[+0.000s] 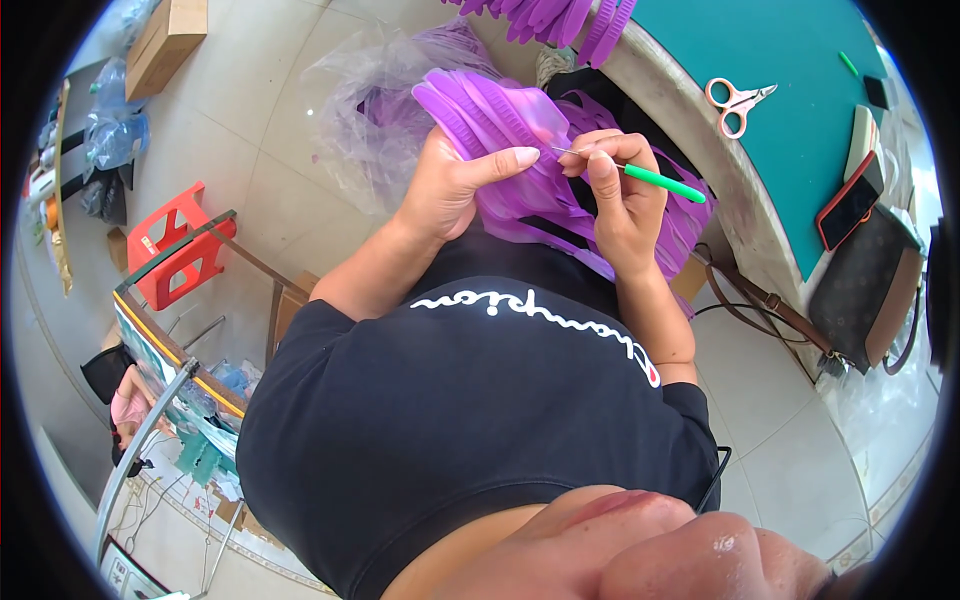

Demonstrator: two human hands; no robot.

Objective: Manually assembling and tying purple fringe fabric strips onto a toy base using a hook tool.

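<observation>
Pink-handled scissors [741, 101] on green tabletop [800, 50]

A green-handled pick [664, 183] slants, its slim metal tip beside a fanned bundle of ribbed purple strips [505, 112].

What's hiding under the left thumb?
The left hand holds purple strips, and its thumb lies over them. The patch right beneath the thumb is covered, and most of the other fingers are hidden behind the strips.

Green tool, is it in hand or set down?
In hand: the right hand holds the green tool, its handle sticking out past the thumb.
</observation>
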